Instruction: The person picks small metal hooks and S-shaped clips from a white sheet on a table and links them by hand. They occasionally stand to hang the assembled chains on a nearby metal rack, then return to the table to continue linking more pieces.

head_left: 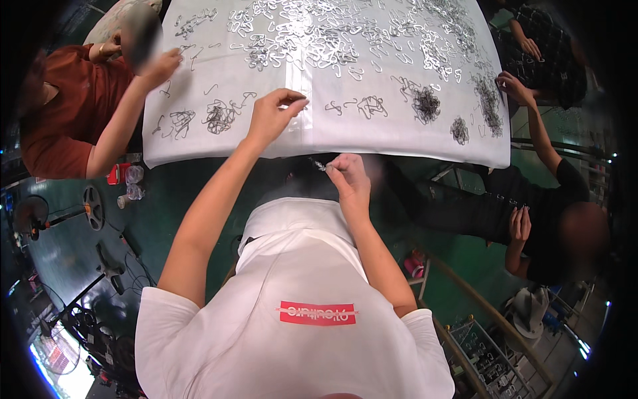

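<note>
The left hand (pixel 271 116) reaches onto the white-covered desk (pixel 399 136), thumb and forefinger pinched together at its near middle; whether they grip anything cannot be told. The right hand (pixel 347 176), held just off the desk's near edge, pinches a small bent silver wire hook (pixel 318 163), its long axis pointing up and left toward the desk. Heaps of loose silver wire hooks (pixel 319 40) cover the desk's far half. Darker tangled bundles (pixel 425 104) lie closer. Other people sit on both sides.
</note>
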